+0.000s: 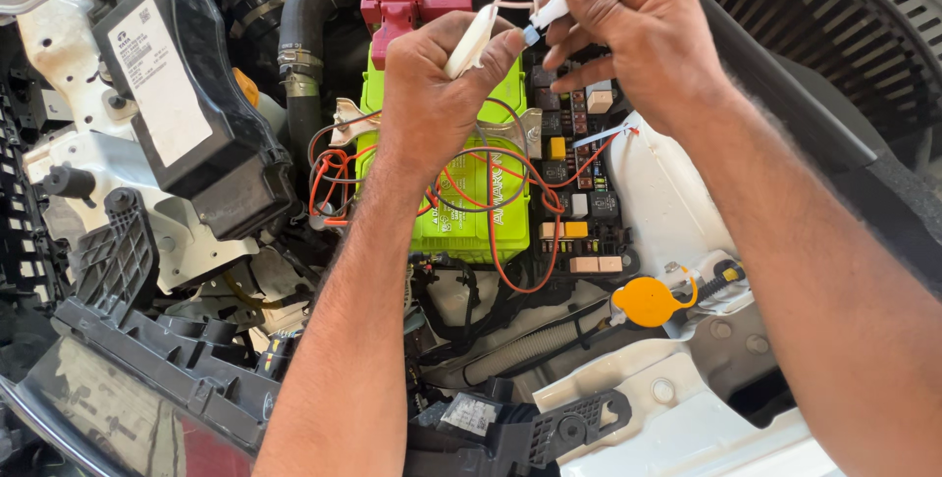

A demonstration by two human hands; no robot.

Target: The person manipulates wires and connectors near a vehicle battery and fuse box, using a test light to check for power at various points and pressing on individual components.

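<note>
White connector [471, 40] gripped in left hand [432, 94]; right hand [628, 35] fingertips pinch its small plug [546, 16] above green battery [461, 192], wire looped between.

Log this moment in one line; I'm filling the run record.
left hand: holds white tool | right hand: pinches small white connector | below: green battery, open fuse box

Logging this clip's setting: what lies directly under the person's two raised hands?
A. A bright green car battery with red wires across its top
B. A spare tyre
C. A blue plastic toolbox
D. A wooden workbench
A: the left hand and right hand, pinching small white plastic connectors, are raised over the bright green car battery crossed by thin red wires, beside an open fuse box.
</note>
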